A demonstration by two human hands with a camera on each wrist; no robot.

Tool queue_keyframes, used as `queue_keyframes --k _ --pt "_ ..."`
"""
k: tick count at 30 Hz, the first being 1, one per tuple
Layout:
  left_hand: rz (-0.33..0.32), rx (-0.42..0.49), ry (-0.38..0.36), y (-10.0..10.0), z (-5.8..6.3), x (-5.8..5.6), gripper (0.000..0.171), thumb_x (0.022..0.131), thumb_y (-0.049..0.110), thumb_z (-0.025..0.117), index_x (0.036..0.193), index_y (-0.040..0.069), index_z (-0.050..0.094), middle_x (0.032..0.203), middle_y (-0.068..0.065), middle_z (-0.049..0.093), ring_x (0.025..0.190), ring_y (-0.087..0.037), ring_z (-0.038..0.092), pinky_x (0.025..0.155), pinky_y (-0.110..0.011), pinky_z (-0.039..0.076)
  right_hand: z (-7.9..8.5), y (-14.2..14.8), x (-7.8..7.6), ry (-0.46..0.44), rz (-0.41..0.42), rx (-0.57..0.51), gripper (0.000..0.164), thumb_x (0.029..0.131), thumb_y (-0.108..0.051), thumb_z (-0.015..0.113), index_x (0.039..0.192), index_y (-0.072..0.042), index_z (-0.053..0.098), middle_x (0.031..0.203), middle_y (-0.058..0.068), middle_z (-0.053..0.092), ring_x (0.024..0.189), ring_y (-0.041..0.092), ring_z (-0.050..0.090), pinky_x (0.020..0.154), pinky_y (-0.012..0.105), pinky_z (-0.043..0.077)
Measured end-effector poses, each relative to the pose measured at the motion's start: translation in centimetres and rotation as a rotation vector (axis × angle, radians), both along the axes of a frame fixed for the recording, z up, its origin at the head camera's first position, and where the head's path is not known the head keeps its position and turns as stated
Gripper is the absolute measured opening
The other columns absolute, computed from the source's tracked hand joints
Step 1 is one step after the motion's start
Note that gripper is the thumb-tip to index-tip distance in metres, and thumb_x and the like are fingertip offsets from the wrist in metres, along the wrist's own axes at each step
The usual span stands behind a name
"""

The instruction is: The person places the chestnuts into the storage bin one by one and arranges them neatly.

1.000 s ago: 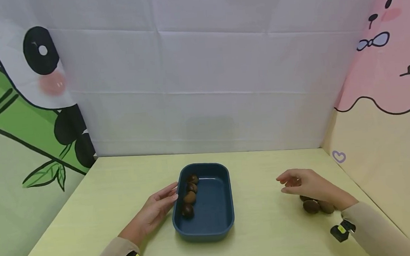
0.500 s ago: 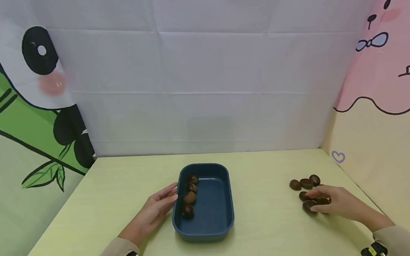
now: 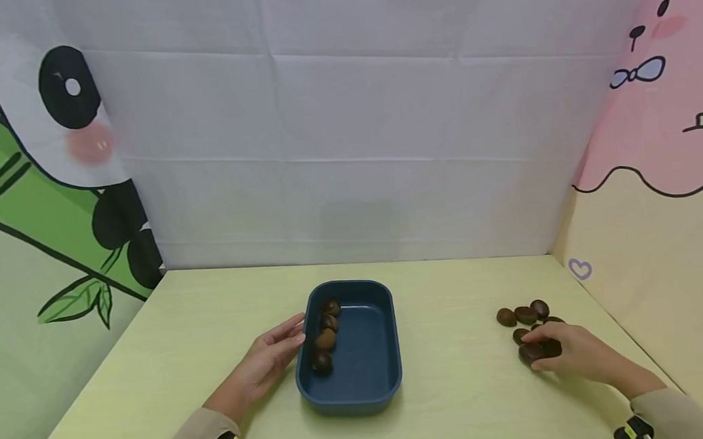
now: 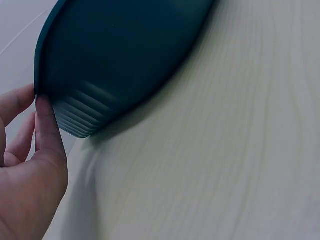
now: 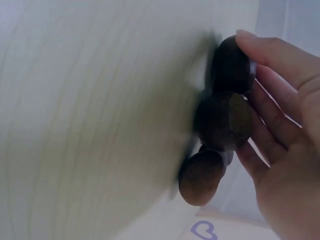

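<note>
Left hand (image 3: 265,361) loose, fingers out, touching left side of tray (image 3: 367,354); four nuts (image 3: 326,339) inside. Right hand (image 3: 571,350) pinching a dark nut (image 3: 530,354) on the table (image 3: 450,403), in the pile (image 3: 525,315) right of tray.

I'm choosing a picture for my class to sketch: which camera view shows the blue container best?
The head view, which shows the blue container almost whole, with four brown nuts inside. The left wrist view shows only part of its outside, beside the left hand; the right wrist view doesn't show it.
</note>
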State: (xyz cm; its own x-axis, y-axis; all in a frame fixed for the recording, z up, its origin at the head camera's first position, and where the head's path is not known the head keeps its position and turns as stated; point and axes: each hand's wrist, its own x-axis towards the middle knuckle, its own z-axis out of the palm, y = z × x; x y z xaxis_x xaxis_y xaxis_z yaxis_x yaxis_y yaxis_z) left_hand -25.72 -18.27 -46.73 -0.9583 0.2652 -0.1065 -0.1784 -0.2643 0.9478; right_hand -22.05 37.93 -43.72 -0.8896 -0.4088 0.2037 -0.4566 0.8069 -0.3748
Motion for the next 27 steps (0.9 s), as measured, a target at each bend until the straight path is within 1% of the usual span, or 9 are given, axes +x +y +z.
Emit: queue_keyframes --k 5,8,13,17,21,24,27 --pt "0.0 0.001 -0.006 0.1 0.1 0.0 0.064 0.097 0.003 0.065 0.154 -0.001 0.036 0.146 -0.016 0.05 0.121 -0.012 0.058 0.102 -0.026 0.047 0.0 0.0 -0.2 -0.021 0.027 -0.008 0.041 0.076 -0.033 0.088 0.11 -0.014 0.075 0.111 0.002 0.069 0.1 0.016 0.061 0.082 0.032 0.054" --pt "0.003 0.003 -0.012 0.1 0.1 0.0 0.064 0.097 0.003 0.065 0.154 0.0 0.036 0.146 -0.016 0.051 0.121 -0.012 0.059 0.103 -0.026 0.047 0.1 -0.2 -0.2 -0.024 0.032 -0.02 0.041 0.077 -0.033 0.088 0.11 -0.014 0.075 0.109 0.0 0.069 0.099 0.014 0.062 0.081 0.032 0.054" --pt "0.009 -0.007 -0.017 0.1 0.2 0.1 0.063 0.097 0.003 0.065 0.154 0.0 0.036 0.146 -0.016 0.05 0.122 -0.013 0.058 0.102 -0.026 0.047 0.8 -0.7 -0.5 0.014 0.053 -0.045 0.039 0.077 -0.03 0.088 0.11 -0.013 0.075 0.106 -0.003 0.071 0.099 0.01 0.062 0.08 0.031 0.054" --pt "0.009 -0.009 -0.02 0.2 0.2 0.0 0.063 0.097 0.003 0.064 0.154 0.0 0.037 0.148 -0.017 0.048 0.123 -0.014 0.058 0.102 -0.026 0.047 1.5 -1.5 -0.9 0.043 0.076 -0.037 0.038 0.077 -0.028 0.088 0.109 -0.012 0.075 0.104 -0.004 0.071 0.096 0.009 0.062 0.078 0.032 0.055" --pt "0.003 -0.004 -0.018 0.1 0.2 0.0 0.063 0.097 0.003 0.064 0.154 0.0 0.036 0.148 -0.018 0.048 0.123 -0.014 0.058 0.103 -0.026 0.047 2.3 -2.4 -1.5 0.004 0.092 -0.046 0.039 0.081 -0.028 0.086 0.112 -0.009 0.074 0.107 -0.001 0.069 0.095 0.012 0.063 0.077 0.034 0.057" --pt "0.004 -0.006 -0.018 0.2 0.2 0.0 0.062 0.097 0.003 0.064 0.153 0.0 0.037 0.147 -0.017 0.049 0.123 -0.014 0.058 0.102 -0.026 0.047 3.0 -3.3 -1.9 -0.068 0.133 -0.108 0.039 0.085 -0.024 0.083 0.116 -0.005 0.072 0.11 0.003 0.067 0.094 0.013 0.064 0.077 0.033 0.058" --pt "0.003 -0.013 -0.013 0.1 0.1 -0.1 0.062 0.098 0.003 0.064 0.153 0.0 0.037 0.146 -0.016 0.05 0.123 -0.014 0.058 0.103 -0.026 0.047 3.5 -4.6 -2.4 -0.121 0.183 -0.17 0.039 0.087 -0.022 0.081 0.119 -0.003 0.069 0.11 0.004 0.066 0.095 0.014 0.066 0.081 0.036 0.059"
